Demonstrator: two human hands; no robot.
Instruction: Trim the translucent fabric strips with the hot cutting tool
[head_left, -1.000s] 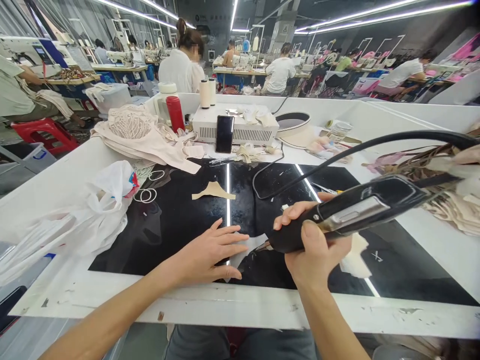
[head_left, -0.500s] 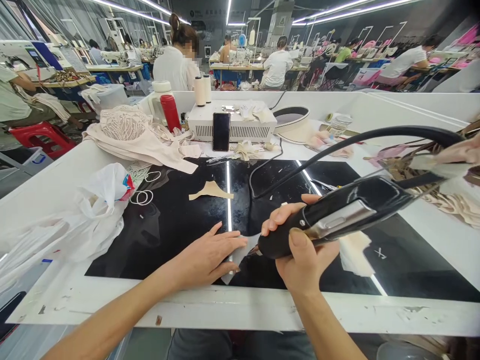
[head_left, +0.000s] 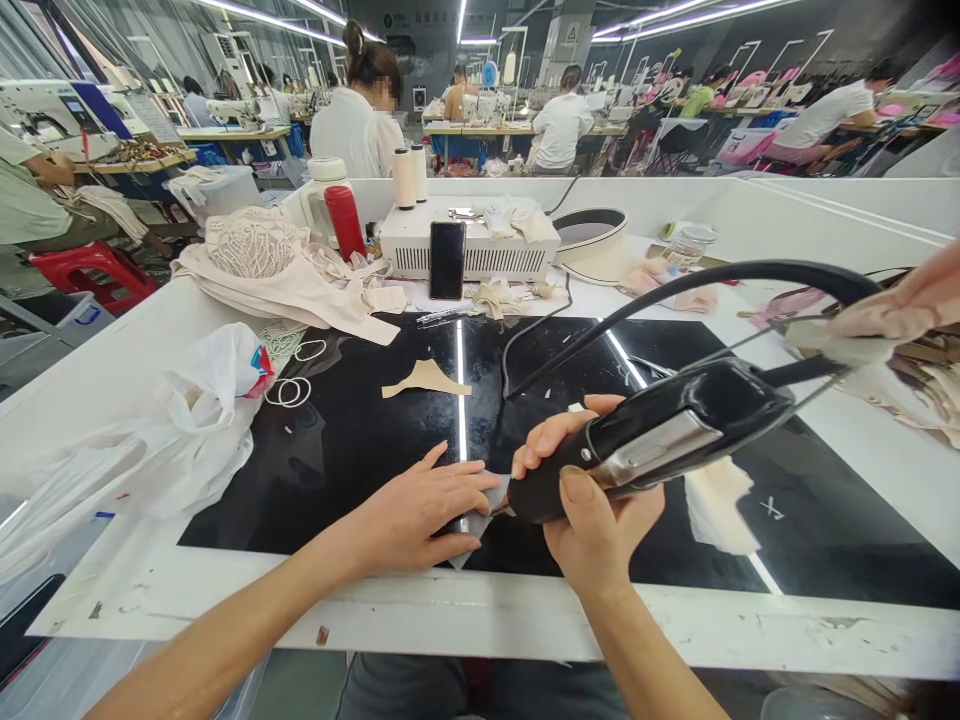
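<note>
My left hand (head_left: 424, 510) lies flat with fingers spread, pressing a small translucent grey piece (head_left: 480, 515) onto the black mat (head_left: 352, 450). Wrapped round the dark grip of a black handheld tool (head_left: 660, 425) is my right hand (head_left: 589, 500). The tool's metal tip meets or nearly meets the piece beside my left fingertips; exact contact is unclear. A beige cut shape (head_left: 426, 378) lies farther back on the mat. Pale fabric pieces (head_left: 720, 505) are right of my right hand.
A white plastic bag (head_left: 202, 420) and beige garments (head_left: 277, 270) are at the left. Behind the mat stand a phone (head_left: 447, 260), a white box unit (head_left: 397, 240) and a red bottle (head_left: 346, 222). The tool's cable (head_left: 720, 268) arches right. People sit at machines beyond.
The tool and my right hand have shifted slightly left, toward my left hand. My left hand stays on the grey piece. The whole view has moved a little.
</note>
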